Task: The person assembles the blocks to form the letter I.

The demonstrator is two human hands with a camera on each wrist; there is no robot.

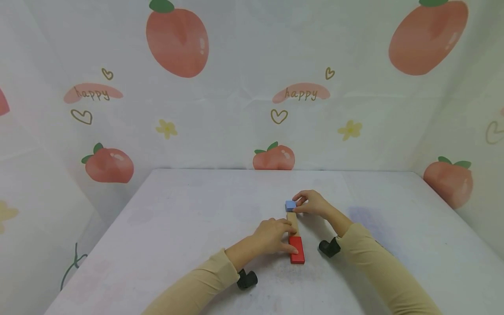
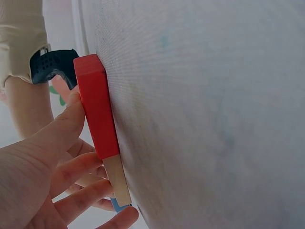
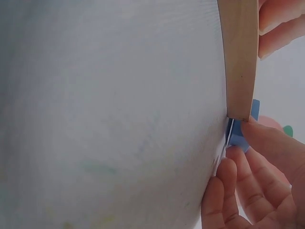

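Observation:
Three blocks lie end to end in a line on the white table: a red block (image 1: 297, 256) nearest, a plain wooden block (image 1: 292, 220) in the middle and a small blue block (image 1: 290, 205) at the far end. My left hand (image 1: 271, 236) rests along the line from the left. Its thumb touches the red block (image 2: 97, 107), and its fingers reach the wooden block (image 2: 116, 179). From the right, my right hand (image 1: 313, 204) pinches the blue block (image 3: 238, 136) between thumb and fingers. The thumb partly hides that block in the right wrist view.
The white tabletop (image 1: 189, 210) spreads out on both sides of the blocks. Behind it hangs a white cloth (image 1: 228, 122) printed with peaches. Each wrist carries a dark camera mount, one on the left (image 1: 247, 280) and one on the right (image 1: 329, 248).

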